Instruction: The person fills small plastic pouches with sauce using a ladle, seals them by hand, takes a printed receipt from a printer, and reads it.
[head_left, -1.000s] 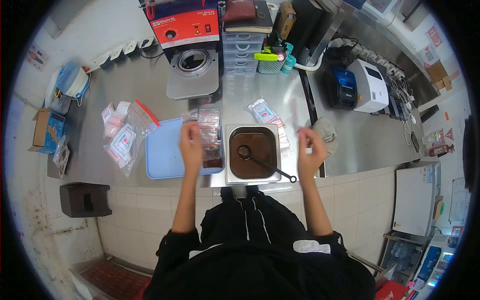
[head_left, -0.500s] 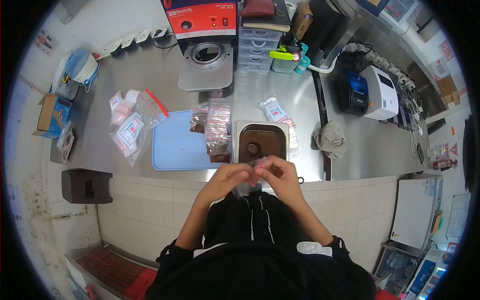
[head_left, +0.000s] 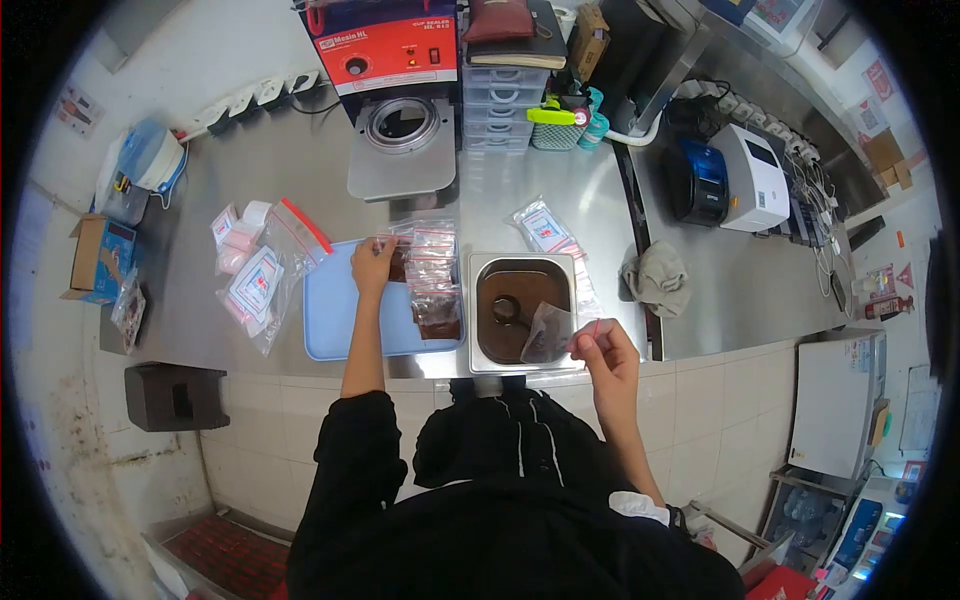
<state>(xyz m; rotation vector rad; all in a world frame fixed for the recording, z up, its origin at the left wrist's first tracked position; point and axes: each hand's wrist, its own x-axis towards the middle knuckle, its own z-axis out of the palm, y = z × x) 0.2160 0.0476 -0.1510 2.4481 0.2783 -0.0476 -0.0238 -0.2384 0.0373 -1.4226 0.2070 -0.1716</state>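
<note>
My right hand pinches the edge of a small clear zip bag, which hangs over the steel pan. Inside the pan lie a dark brown powdery substance and a small round scoop. Over the blue tray, my left hand has its fingertips closed at the upper left edge of a brown-filled zip bag; the fingers partly cover that edge. Beside it, several filled zip bags overlap in a column on the tray's right side.
A red cup sealer stands at the back, with plastic drawers next to it. Packs of unused bags lie left of the tray, and another pack lies behind the pan. A grey cloth sits to the right.
My hands were together on the clear bag in front of the pan; now they are apart. My left hand has gone to the tray, while my right holds the bag over the pan.
</note>
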